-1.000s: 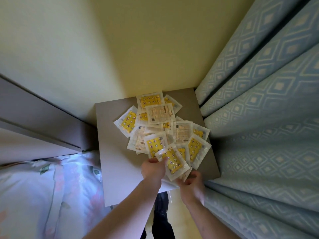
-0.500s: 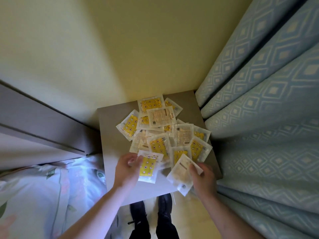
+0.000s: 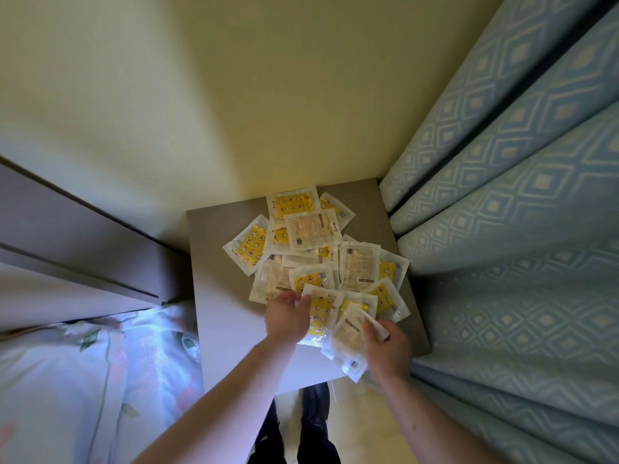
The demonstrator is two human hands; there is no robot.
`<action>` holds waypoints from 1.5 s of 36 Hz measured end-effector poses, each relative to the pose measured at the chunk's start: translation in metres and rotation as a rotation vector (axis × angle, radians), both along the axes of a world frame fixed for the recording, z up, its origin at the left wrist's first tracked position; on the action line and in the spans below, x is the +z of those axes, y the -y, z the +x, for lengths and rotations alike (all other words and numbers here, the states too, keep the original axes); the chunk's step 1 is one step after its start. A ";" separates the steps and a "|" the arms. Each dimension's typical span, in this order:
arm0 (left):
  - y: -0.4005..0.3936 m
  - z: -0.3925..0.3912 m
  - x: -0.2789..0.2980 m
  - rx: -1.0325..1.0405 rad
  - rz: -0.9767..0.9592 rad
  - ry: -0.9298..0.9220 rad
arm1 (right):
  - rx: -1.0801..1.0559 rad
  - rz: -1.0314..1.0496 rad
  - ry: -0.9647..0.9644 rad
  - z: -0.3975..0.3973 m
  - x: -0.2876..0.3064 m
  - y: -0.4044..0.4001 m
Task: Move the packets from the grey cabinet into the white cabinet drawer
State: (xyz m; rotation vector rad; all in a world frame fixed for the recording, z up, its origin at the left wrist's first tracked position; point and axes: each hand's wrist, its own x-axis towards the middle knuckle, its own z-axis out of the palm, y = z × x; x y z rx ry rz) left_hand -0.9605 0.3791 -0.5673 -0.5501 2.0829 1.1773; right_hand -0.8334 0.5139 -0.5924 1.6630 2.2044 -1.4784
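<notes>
Several clear packets with yellow patterned inserts lie in a loose pile [image 3: 311,249] on top of the grey cabinet [image 3: 214,262]. My left hand [image 3: 286,318] pinches the upper edge of a yellow-faced packet [image 3: 320,314] at the pile's near side. My right hand [image 3: 387,349] grips a pale packet [image 3: 348,343] turned label-side up, which overhangs the cabinet's near edge. The two held packets overlap between my hands. No white cabinet drawer is in view.
Blue patterned curtains [image 3: 502,229] hang tight against the cabinet's right side. A yellow wall [image 3: 234,112] stands behind it. A bed with floral bedding [image 3: 83,380] and a grey headboard [image 3: 67,246] lies to the left. My legs and dark shoes [image 3: 301,430] stand on the pale floor below.
My left hand has moved right with its yellow packet, toward the right hand. My right hand still holds the pale packet, and the two packets now overlap.
</notes>
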 end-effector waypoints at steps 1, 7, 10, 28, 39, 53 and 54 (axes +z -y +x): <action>-0.002 0.000 0.000 0.019 0.000 0.004 | -0.010 0.004 -0.016 0.002 0.002 -0.002; -0.009 0.004 0.000 0.000 -0.097 0.037 | -0.175 0.098 -0.034 0.008 0.011 -0.008; -0.007 0.005 -0.002 -0.085 -0.199 0.044 | -0.339 0.128 -0.038 0.013 0.012 -0.014; 0.028 0.022 0.013 0.059 0.039 -0.155 | -0.598 -0.388 0.211 -0.010 -0.002 -0.031; 0.078 0.028 0.007 0.117 0.021 -0.222 | -0.374 -0.176 0.088 0.004 0.028 -0.022; 0.142 0.050 0.123 0.092 0.042 -0.310 | -0.096 -0.047 0.073 0.021 0.159 0.008; 0.147 0.051 0.136 0.078 0.035 -0.324 | -0.080 -0.059 0.066 0.021 0.170 0.012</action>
